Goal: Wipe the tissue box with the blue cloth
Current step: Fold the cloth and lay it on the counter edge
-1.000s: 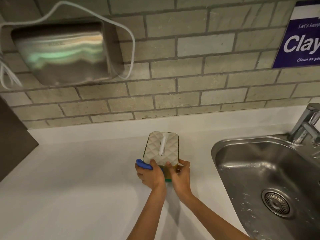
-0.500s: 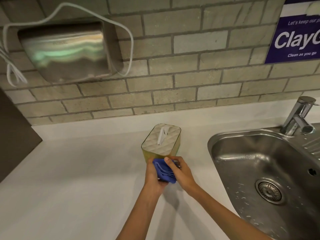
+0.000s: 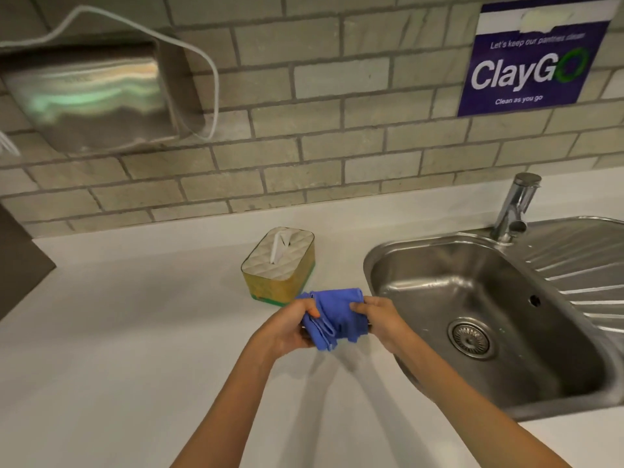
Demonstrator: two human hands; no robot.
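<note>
The tissue box (image 3: 279, 265) stands upright on the white counter, with a quilted beige top, yellow-green sides and a white tissue sticking out of its slot. The blue cloth (image 3: 332, 315) is bunched between both hands, just in front of the box and to its right, apart from it. My left hand (image 3: 287, 327) grips the cloth's left side. My right hand (image 3: 380, 317) pinches its right side. Neither hand touches the box.
A steel sink (image 3: 479, 315) with a drain and a tap (image 3: 515, 207) lies to the right, its rim close to my right hand. A metal dispenser (image 3: 91, 96) with a white cable hangs on the brick wall. White counter (image 3: 118, 349) spreads left.
Both hands have come off the tissue box and drawn back toward me with the cloth. The cloth, earlier pressed on the box's near side, is now held between both hands.
</note>
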